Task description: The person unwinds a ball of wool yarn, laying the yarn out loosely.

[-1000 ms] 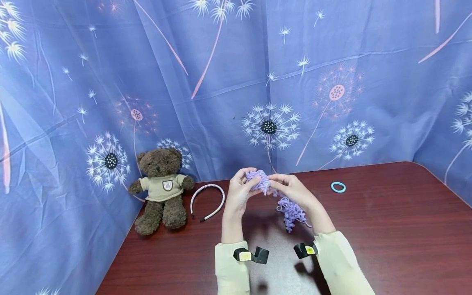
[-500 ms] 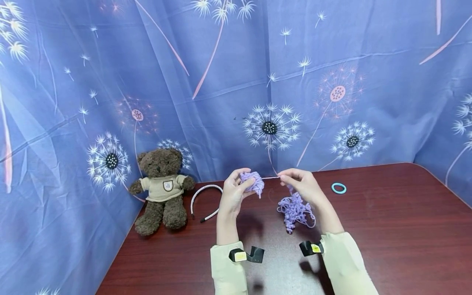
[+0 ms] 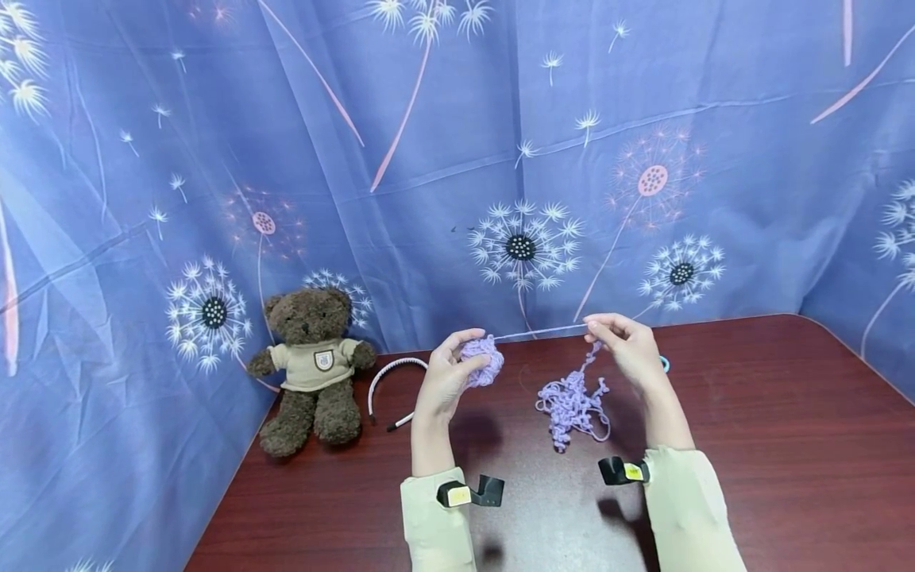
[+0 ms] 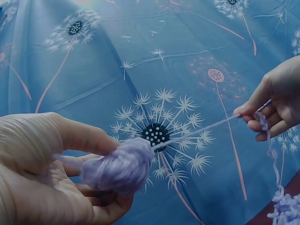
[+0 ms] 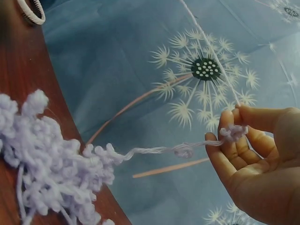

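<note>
The reddish table (image 3: 786, 429) carries a teddy bear (image 3: 314, 367); a headband (image 3: 373, 387); tangled yarn (image 3: 569, 403); apparently a half-hidden ring (image 3: 665, 364).

Pale green sleeves (image 3: 438, 528) — black wrist brackets (image 3: 490, 491) — yellow labels (image 3: 633, 472).

There is one each: yarn ball (image 3: 489, 363), tangle (image 3: 570, 403), bear (image 3: 314, 364), headband (image 3: 399, 361), ring (image 3: 666, 365).
</note>
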Demonstrator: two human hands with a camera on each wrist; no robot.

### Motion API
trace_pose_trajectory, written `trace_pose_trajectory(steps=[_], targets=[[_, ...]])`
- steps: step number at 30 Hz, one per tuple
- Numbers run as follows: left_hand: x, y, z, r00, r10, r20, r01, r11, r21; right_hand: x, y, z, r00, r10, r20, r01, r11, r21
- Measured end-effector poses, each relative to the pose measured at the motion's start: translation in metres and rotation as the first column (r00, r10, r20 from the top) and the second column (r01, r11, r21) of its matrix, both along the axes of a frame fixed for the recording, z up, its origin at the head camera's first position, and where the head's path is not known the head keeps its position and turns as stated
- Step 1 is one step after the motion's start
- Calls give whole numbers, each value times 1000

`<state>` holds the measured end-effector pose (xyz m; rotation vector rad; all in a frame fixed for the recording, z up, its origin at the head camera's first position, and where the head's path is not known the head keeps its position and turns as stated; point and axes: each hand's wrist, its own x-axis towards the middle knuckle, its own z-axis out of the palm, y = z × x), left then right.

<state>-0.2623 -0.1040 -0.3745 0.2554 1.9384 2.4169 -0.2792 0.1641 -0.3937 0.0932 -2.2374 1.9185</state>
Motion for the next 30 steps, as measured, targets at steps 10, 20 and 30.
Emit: trace_pose_trajectory(steps=[10, 20, 30], targets=[[-1, -9, 0, 993, 107, 39, -109, 993, 39, 2, 19, -3, 995, -100, -15, 93, 964, -250], [1, -14, 0, 1000, 18, 21, -19, 999, 40, 4, 26, -6, 993, -119, -1, 112, 936, -334], [1, -1, 0, 996, -85, -29, 84, 996, -42, 0, -10, 0, 998, 54, -19, -56, 993, -104]])
